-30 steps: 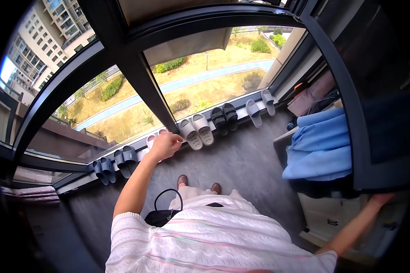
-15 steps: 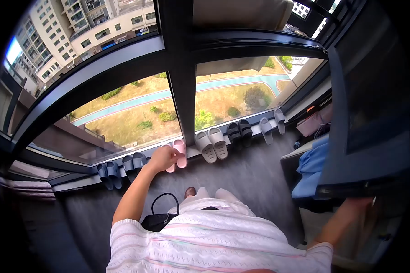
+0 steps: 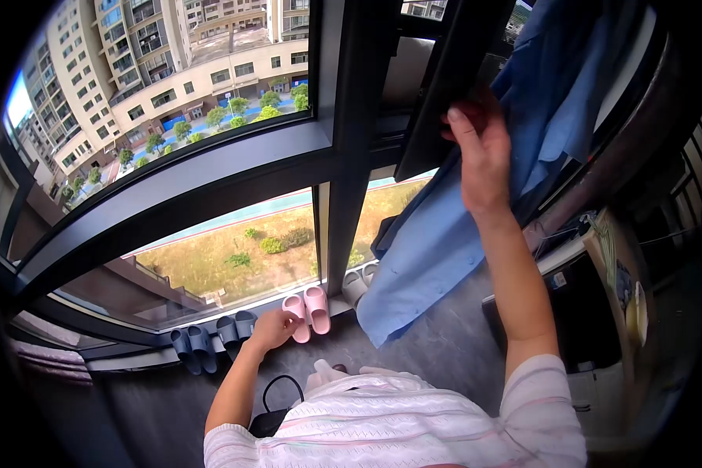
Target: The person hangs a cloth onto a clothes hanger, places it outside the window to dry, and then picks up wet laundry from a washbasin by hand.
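Observation:
My left hand [image 3: 274, 328] is in front of the row of slippers by the window, its fingers curled together and nothing visible in them. In the view it overlaps the edge of the pink slippers [image 3: 317, 306]; contact cannot be made out. My right hand [image 3: 485, 156] is raised at the edge of a dark-framed window sash [image 3: 437, 101], its fingers curled at that edge and partly in shadow. A blue button-up shirt [image 3: 437, 257] hangs behind and beside this hand, reaching down toward the floor.
Dark blue slippers [image 3: 194, 349] and more slippers [image 3: 236, 327] stand to the left along the low sill. Grey slippers [image 3: 356, 287] are half covered by the shirt. On the right is a cabinet [image 3: 600, 390] with a black top. A black handbag [image 3: 269, 422] is beside my body.
The sash has swung from the right toward the window frame along with my right hand, which rose. The shirt now shows in full. My left hand has hardly moved; the view has turned.

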The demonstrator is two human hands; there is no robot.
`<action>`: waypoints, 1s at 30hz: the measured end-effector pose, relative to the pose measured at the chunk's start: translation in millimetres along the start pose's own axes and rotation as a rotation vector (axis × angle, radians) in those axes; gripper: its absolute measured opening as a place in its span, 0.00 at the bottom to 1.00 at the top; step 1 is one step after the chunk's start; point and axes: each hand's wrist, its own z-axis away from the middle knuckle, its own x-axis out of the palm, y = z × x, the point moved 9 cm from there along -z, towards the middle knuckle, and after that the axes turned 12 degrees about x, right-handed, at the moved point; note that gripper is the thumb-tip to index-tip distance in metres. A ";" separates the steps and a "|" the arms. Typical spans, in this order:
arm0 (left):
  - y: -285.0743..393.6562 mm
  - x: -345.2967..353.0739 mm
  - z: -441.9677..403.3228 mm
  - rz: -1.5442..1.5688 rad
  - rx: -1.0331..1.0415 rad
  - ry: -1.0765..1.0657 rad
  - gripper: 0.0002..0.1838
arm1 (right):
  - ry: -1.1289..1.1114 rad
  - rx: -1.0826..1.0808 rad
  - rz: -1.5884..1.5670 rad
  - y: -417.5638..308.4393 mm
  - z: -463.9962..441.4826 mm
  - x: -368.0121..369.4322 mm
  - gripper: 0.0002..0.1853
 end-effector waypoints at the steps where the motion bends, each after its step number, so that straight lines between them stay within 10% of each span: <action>1: -5.9 0.2 1.7 0.008 -0.005 0.012 0.13 | 0.028 -0.009 0.042 8.6 -8.9 8.1 0.27; 9: -19.8 -8.2 5.2 0.023 -0.037 0.012 0.11 | 0.210 -0.115 0.332 36.8 -44.6 32.9 0.34; 19: 168.7 -95.8 -65.3 -0.036 0.544 0.216 0.08 | -0.132 0.039 0.265 -27.6 31.4 35.7 0.31; 30: 229.0 -70.6 -80.0 -0.112 0.700 0.117 0.09 | 0.372 -0.447 0.720 -162.2 -76.6 -111.6 0.17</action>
